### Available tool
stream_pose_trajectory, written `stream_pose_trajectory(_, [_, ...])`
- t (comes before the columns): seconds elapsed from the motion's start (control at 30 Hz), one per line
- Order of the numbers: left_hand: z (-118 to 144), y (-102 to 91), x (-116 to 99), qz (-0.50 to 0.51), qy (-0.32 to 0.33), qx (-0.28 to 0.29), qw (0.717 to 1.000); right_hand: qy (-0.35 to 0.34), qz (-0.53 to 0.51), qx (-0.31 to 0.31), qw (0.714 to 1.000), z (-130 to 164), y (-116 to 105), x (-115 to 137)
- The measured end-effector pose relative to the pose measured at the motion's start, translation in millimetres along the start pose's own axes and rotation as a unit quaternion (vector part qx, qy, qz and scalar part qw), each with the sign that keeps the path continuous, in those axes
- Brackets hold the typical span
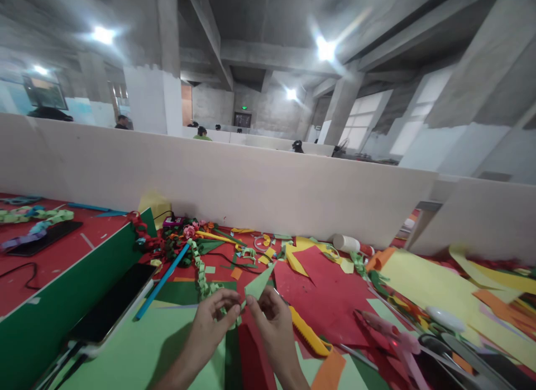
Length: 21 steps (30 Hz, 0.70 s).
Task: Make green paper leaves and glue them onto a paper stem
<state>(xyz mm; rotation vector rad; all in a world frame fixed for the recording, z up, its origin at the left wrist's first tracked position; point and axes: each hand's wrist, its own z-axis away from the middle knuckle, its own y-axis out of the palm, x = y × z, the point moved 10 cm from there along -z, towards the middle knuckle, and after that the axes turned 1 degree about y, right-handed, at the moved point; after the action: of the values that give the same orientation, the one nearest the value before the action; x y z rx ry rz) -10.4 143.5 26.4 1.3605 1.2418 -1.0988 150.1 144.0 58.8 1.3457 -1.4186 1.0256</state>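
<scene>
Fingers of left hand (213,323) and right hand (270,317) pinch one green paper strip (258,284) together

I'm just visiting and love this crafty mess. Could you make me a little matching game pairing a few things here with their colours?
Things:
1. paper strip pinched by the left hand and right hand
2. utility knife
3. phone
4. glue stick

Colours:
A. yellow
B. white with a red cap
C. light green
D. black

Pairs: 1-C, 2-A, 3-D, 4-B
</scene>
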Motion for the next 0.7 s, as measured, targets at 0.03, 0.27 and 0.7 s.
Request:
stream_pose_trajectory(0.03, [0, 0.0, 1, 0.011, -0.006, 0.0, 1.0, -0.001, 0.001, -0.001, 1.0, 0, 0, 0])
stream_pose_trajectory(0.27, [2, 1.0, 4, 0.066, -0.063, -0.004, 0.996, -0.009, -0.001, 0.015, 1.0, 1, 3, 4])
stream_pose_trajectory(0.7, [4, -2.2, 9, 0.099, -0.097, -0.026, 0.99, -0.007, 0.0, 0.049, 0.999, 1, 9, 8])
